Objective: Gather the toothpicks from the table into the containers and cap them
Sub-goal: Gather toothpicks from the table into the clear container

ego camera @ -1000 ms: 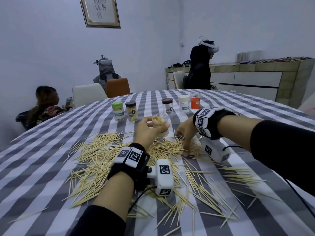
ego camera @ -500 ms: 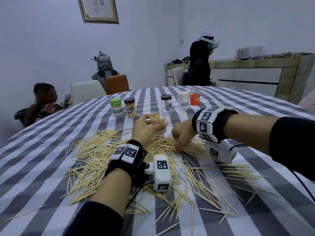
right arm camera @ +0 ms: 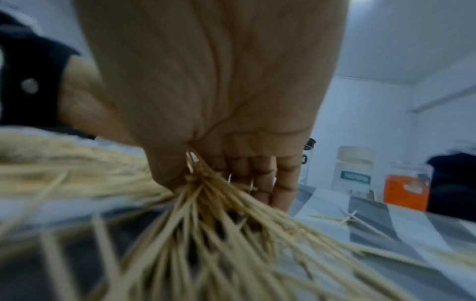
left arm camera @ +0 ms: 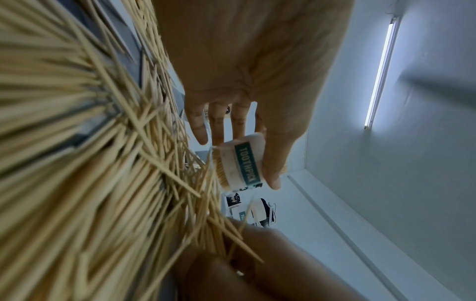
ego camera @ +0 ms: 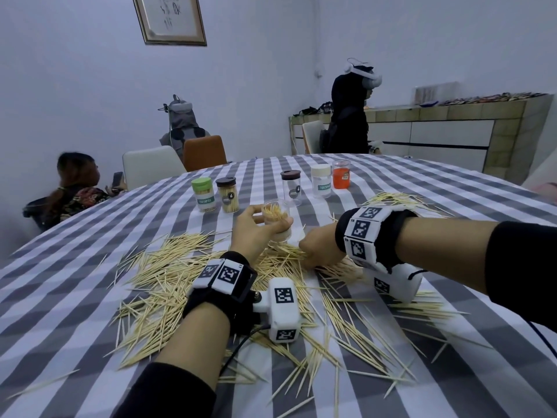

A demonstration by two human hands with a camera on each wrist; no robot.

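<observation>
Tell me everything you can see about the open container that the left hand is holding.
The container is a small clear plastic jar with no cap on. A white label with a green band reading TOOTHPICK wraps it. It is partly filled with toothpicks, whose tips show at the open mouth. The left hand grips it around its side, roughly upright, above the scattered toothpicks. Whether its base touches the table is hidden.

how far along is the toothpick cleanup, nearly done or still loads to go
Early to midway. Done: two capped jars, the green-lidded jar and the brown-lidded jar, look full. In hand: the left hand holds an open container, partly filled; the right hand pinches a bundle of toothpicks from the pile. Left: many loose toothpicks across the tablecloth; the clear jar looks empty.
</observation>
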